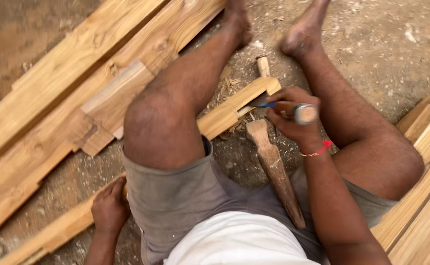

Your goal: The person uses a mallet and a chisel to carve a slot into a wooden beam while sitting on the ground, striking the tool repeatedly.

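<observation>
Gripping chisel (293, 110) in fisted right hand (289, 118), blade on wooden batten (232, 109) between legs. Left hand (110, 206) pressed flat, steadying batten's near end. Chisel judged rigid, light; hold by handle. Wooden mallet (276, 172) lies beside, on dirt floor (387, 44).

Floor: bare packed earth (387, 44), grey-brown, gritty, strewn with small pale chips; a scatter of wood shavings (227, 86) lies near the frame centre. Long pale planks (53, 73) lie diagonally across the left side, touching edge to edge, with a shorter offcut board (114, 100) resting on top of them; a second stack of planks (428, 196) runs along the right edge. Light is even and soft daylight with no hard shadows; no walls, windows or furniture fall within the view.
</observation>
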`<action>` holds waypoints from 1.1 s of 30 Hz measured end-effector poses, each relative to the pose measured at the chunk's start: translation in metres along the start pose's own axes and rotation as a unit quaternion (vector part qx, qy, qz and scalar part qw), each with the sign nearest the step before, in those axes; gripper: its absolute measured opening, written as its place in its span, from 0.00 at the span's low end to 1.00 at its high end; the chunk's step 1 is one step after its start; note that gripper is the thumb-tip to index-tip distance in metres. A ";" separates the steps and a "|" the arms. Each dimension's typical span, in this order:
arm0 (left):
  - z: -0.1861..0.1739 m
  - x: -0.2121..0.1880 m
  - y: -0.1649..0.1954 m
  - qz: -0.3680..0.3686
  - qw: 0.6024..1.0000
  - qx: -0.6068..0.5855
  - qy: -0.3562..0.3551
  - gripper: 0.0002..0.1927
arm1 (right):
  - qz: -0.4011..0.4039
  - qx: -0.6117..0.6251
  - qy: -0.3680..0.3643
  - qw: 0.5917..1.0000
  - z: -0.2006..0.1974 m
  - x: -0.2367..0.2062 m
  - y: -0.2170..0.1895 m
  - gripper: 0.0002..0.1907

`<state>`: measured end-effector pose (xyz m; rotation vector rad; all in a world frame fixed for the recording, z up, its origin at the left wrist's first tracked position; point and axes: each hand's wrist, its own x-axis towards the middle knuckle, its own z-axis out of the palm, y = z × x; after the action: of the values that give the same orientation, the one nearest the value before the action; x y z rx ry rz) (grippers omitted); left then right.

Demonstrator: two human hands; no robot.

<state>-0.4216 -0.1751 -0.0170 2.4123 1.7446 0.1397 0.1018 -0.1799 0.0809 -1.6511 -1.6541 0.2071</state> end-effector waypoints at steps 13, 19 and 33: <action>0.000 0.001 0.003 0.003 1.000 -0.004 -0.004 0.22 | -0.002 0.038 0.025 0.999 0.002 0.000 0.004 0.10; 0.006 0.002 0.000 -0.013 1.000 -0.012 -0.011 0.17 | 0.024 0.042 0.021 0.999 0.001 0.002 0.000 0.11; 0.028 0.037 -0.028 -0.130 0.953 0.028 -0.273 0.23 | 0.096 0.234 0.178 0.951 -0.070 -0.029 0.020 0.11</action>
<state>-0.4318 -0.1336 -0.0502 1.9581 1.7692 -0.5606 0.1558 -0.2310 0.1047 -1.3821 -1.0733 0.3473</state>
